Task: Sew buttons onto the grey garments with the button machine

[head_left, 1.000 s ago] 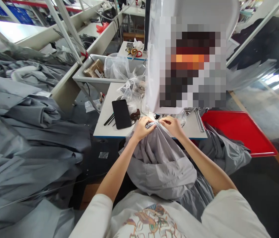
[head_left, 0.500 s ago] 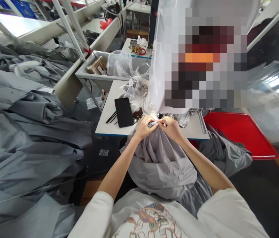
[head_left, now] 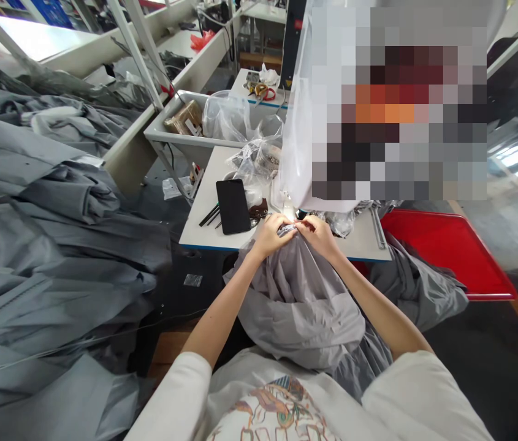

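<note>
My left hand (head_left: 271, 236) is closed on the gathered upper edge of a grey fabric piece (head_left: 307, 306), at the front of the white table (head_left: 198, 229). Close beside it, my right hand (head_left: 316, 234) pinches the same edge, fingertips nearly meeting those of the left. The fabric hangs from both hands over the table edge and spreads across my lap. Just beyond my fingers stands a white machine (head_left: 298, 177), its lower part lit; most of its upper body is blurred out. Any small part between the fingertips is too small to make out.
A black phone or tablet (head_left: 233, 207) lies on the table, left of my hands, beside dark thin tools (head_left: 209, 214). Clear plastic bags (head_left: 254, 159) sit behind. A red tray (head_left: 452, 251) is at right; heaped grey fabric (head_left: 56, 275) fills the left. A grey trough (head_left: 162, 131) holds a wrapped package.
My right fingers have curled slightly and shifted a little at the fabric edge. The left hand keeps its grip. The whole view has shifted slightly.
</note>
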{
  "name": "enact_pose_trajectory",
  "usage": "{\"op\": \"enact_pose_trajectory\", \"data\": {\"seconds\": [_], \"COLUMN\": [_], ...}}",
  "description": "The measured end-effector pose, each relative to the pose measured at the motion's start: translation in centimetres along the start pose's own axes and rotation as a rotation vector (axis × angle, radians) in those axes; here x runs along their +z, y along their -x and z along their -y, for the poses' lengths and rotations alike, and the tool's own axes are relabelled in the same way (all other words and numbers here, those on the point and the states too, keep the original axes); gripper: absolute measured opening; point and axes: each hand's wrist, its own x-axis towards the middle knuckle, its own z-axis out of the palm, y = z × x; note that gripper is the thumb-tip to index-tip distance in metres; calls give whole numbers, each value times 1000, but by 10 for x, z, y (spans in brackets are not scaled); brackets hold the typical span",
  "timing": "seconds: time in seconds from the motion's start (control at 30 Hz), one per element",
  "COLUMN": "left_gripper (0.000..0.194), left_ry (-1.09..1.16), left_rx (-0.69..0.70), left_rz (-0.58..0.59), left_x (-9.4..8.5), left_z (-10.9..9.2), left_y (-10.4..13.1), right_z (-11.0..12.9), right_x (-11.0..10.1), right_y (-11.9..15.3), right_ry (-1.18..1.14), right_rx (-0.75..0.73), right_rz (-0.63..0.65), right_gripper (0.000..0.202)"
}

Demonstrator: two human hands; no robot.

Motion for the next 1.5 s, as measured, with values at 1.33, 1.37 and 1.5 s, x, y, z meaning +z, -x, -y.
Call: {"op": "enact_pose_trajectory", "data": {"seconds": [1.33, 1.37, 1.5], "left_gripper": [21, 22, 21], "left_ry": [-34, -35, -23], "left_rx": [-31, -28, -10], "left_rz": [33, 39, 34], "left_x": [4, 4, 5], "left_z": [8, 8, 11], "left_y": [-3, -3, -3], "right_z": [-30, -29, -29], "right_x": [40, 40, 40], "right_y": [13, 13, 14], "right_ry": [-68, -71, -70], "right_rx": [244, 241, 230], "right_rz": [-317, -318, -332], "right_gripper": [31, 31, 31]}}
